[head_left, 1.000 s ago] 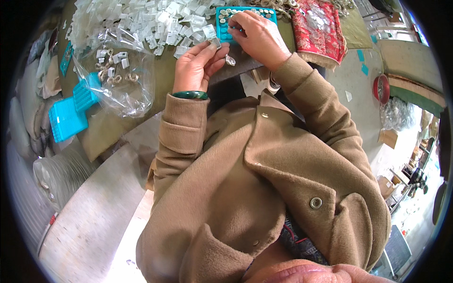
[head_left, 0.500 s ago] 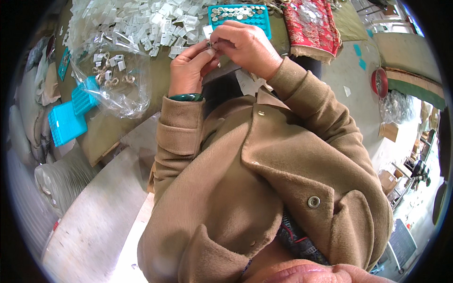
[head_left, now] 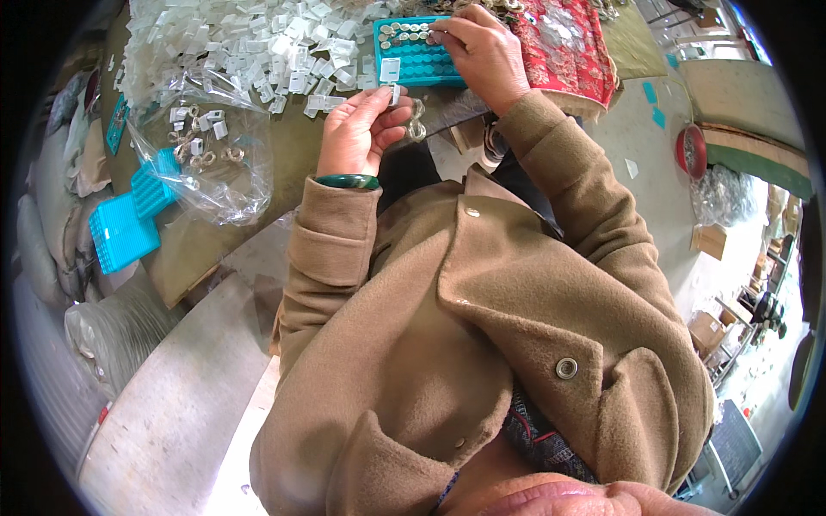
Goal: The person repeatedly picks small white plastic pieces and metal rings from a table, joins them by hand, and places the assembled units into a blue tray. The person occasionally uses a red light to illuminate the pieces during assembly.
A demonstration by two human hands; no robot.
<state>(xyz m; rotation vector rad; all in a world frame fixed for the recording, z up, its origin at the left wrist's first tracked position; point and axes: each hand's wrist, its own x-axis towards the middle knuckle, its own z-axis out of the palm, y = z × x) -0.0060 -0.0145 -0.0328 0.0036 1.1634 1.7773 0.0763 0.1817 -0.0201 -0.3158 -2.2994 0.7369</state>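
Head view: left hand [head_left: 363, 129] – closed by thumb and fingers on a small clear box [head_left: 395, 95]; a pale looped cord [head_left: 416, 122] is seen hanging just beside its fingertips, how it is held being unclear. Right hand [head_left: 490, 62] – fingertips brought close together at the row of round discs [head_left: 406, 36] in the blue tray [head_left: 430, 74]; whether a disc is gripped cannot be told. Held box located near the tray's lower left corner, at the worktop [head_left: 191, 245] edge. A second clear box [head_left: 391, 69] is placed at the tray's left side. Heaped to the left: many clear boxes [head_left: 249, 52]. Also listed: one plastic bag [head_left: 249, 191], white boxes and pale rings seen within; stacked blue trays [head_left: 123, 234]; red patterned cloth [head_left: 595, 64], laid right of the tray.
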